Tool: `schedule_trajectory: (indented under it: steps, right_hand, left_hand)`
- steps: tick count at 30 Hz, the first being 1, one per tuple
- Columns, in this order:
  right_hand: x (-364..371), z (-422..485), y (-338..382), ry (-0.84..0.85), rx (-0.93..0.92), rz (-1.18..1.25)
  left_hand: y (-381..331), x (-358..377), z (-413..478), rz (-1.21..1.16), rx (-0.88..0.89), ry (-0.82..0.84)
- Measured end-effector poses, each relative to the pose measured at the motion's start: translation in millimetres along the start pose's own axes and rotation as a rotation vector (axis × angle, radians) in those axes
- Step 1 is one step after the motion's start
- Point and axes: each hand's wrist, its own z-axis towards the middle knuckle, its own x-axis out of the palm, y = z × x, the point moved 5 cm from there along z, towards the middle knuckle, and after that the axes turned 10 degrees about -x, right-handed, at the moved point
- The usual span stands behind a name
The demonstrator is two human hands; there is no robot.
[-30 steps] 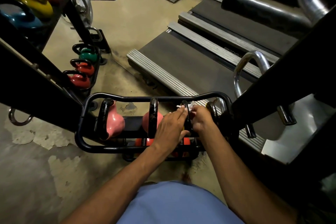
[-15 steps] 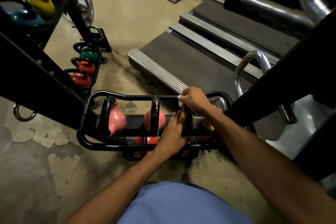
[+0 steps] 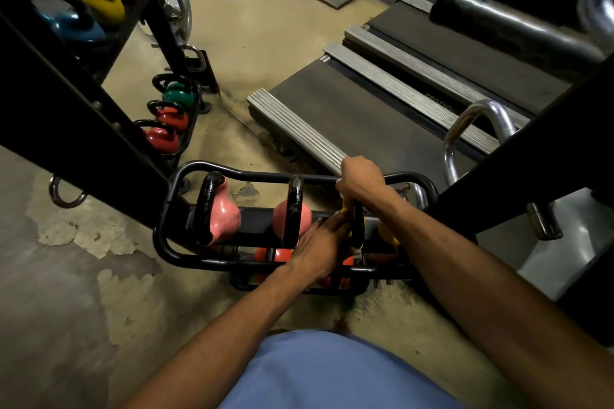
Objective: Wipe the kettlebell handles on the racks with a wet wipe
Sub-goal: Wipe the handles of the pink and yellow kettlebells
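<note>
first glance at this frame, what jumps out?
Both hands, centre: the right hand closed at the far top of a yellow kettlebell's black handle, the left hand steadying its near side on the low rack. Next, two pink kettlebells left of them, and treadmill decks beyond.

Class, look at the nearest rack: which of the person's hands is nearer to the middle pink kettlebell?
Left. The left hand rests just right of the middle pink kettlebell, nearly touching it. The right hand is farther right and back, at the top of the yellow kettlebell's handle.
</note>
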Motion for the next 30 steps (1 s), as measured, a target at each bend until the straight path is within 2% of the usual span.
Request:
schedule_trajectory:
  steps: [3, 6, 8, 10, 12, 13, 15, 16, 18, 21, 25, 27, 28, 30]
  right_hand:
    - [11.7, -9.5, -28.1, -0.121, 0.274, 0.394]
    - [31.3, -36.1, -36.2, -0.316, 0.427, 0.778]
    - [50.3, -54.1, -31.1, -0.402, 0.567, 1.211]
    - [66.0, -65.5, -17.2, -0.368, 0.724, 1.704]
    - [71.7, -68.7, -11.4, -0.299, 0.784, 1.935]
    - [71.6, -69.2, -11.4, -0.292, 0.790, 1.959]
    - [67.1, -70.4, -16.8, -0.375, 0.730, 1.876]
    - [63.3, -69.3, -23.6, -0.465, 0.657, 1.689]
    - [47.0, -65.2, -32.8, -0.557, 0.475, 1.122]
    - [22.9, -50.4, -23.7, -0.499, 0.190, 0.553]
    - [20.2, -42.3, 0.8, -0.349, -0.130, 0.135]
    - [26.2, -53.6, 4.4, -0.414, -0.185, 0.091]
    - [28.0, -63.2, 2.3, -0.498, -0.152, 0.175]
    - [35.9, -85.8, -9.0, -0.706, 0.037, 0.493]
  left_hand:
    - [1.2, -0.2, 2.5, 0.012, -0.021, 0.051]
    - [-1.2, -4.3, 1.0, -0.045, -0.021, 0.069]
    - [-3.4, -7.0, -0.3, -0.048, -0.012, 0.080]
    - [-4.2, -7.0, -0.8, -0.004, -0.017, 0.094]
    - [-5.4, -7.8, -2.0, 0.015, -0.029, 0.095]
    - [-6.0, -8.1, -2.3, 0.012, -0.022, 0.087]
    - [-5.8, -7.1, -1.6, -0.009, 0.003, 0.080]
    - [-5.3, -7.1, -0.9, -0.025, 0.011, 0.082]
    - [-5.0, -7.7, 0.3, -0.066, 0.011, 0.082]
    - [-8.3, -11.9, -2.7, -0.076, 0.005, 0.058]
    - [-6.4, -12.8, -6.3, -0.073, 0.015, 0.030]
    - [-3.7, -10.9, -6.1, -0.114, -0.008, 0.047]
    - [-3.7, -11.7, -6.6, -0.143, -0.024, 0.057]
    - [-4.7, -12.5, -6.3, -0.169, -0.048, 0.067]
